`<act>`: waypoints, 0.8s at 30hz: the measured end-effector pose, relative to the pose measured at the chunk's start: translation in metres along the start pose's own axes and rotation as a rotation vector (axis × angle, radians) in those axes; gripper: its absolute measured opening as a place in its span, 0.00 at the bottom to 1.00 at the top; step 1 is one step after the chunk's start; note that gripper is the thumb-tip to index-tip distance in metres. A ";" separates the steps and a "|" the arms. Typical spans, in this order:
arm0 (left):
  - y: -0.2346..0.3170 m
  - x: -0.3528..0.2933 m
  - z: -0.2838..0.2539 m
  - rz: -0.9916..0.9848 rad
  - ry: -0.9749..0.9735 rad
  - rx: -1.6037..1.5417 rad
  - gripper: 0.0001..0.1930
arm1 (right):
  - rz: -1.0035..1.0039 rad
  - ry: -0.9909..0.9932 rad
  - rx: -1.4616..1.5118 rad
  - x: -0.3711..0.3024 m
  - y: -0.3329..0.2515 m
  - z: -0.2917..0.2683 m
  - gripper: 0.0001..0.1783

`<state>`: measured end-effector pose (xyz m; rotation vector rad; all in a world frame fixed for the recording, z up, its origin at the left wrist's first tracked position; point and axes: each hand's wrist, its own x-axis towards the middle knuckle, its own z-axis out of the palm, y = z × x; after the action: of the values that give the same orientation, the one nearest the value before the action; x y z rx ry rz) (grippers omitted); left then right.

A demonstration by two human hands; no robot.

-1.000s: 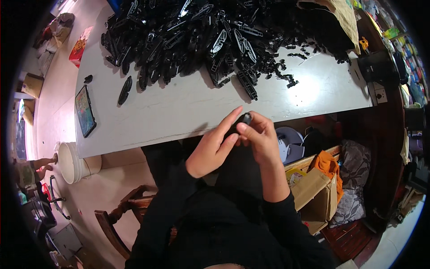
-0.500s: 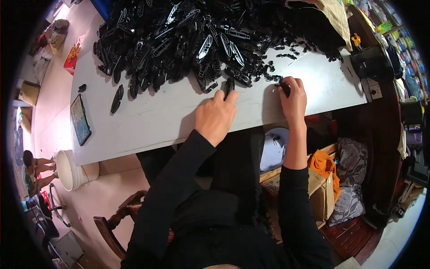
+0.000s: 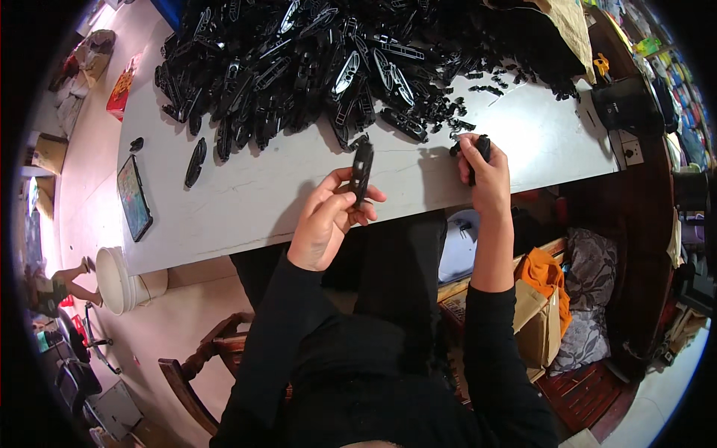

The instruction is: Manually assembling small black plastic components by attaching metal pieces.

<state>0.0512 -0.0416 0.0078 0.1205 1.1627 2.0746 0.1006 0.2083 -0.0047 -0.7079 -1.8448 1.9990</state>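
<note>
Upright between the thumb and fingers of my left hand is a long, narrow black plastic part, raised over the near part of the table. My right hand is closed around a dark oblong piece, mostly covered by the fingers; its exact kind cannot be made out. By the right fingertips lie small black plastic bits. A large heap of similar long black parts spreads over the far side of the table. One separate black part rests to the left.
On the left of the white table lie a phone and a small black piece. A white bucket stands on the floor there, near another person's legs. At right are a socket and a cardboard box.
My left hand has lifted the long black part off the table toward me and turned palm up. The right hand has tilted, showing more of the dark piece in it.
</note>
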 end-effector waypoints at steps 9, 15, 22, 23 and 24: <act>-0.001 0.000 0.004 -0.028 -0.017 0.111 0.14 | 0.046 -0.089 0.053 -0.009 -0.001 0.014 0.06; -0.005 0.004 0.007 0.045 -0.027 0.159 0.16 | 0.030 -0.092 -0.011 -0.014 -0.002 0.028 0.05; -0.006 0.011 0.012 0.027 0.044 0.096 0.17 | 0.152 -0.389 0.235 -0.040 0.000 0.071 0.07; -0.006 0.013 0.011 0.005 0.049 0.083 0.16 | 0.162 -0.388 0.236 -0.042 0.003 0.076 0.07; -0.005 0.014 0.009 -0.015 0.058 0.071 0.14 | 0.170 -0.387 0.260 -0.043 0.002 0.081 0.08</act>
<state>0.0471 -0.0249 0.0055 0.0857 1.2692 2.0366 0.0907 0.1178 0.0020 -0.4370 -1.7117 2.5772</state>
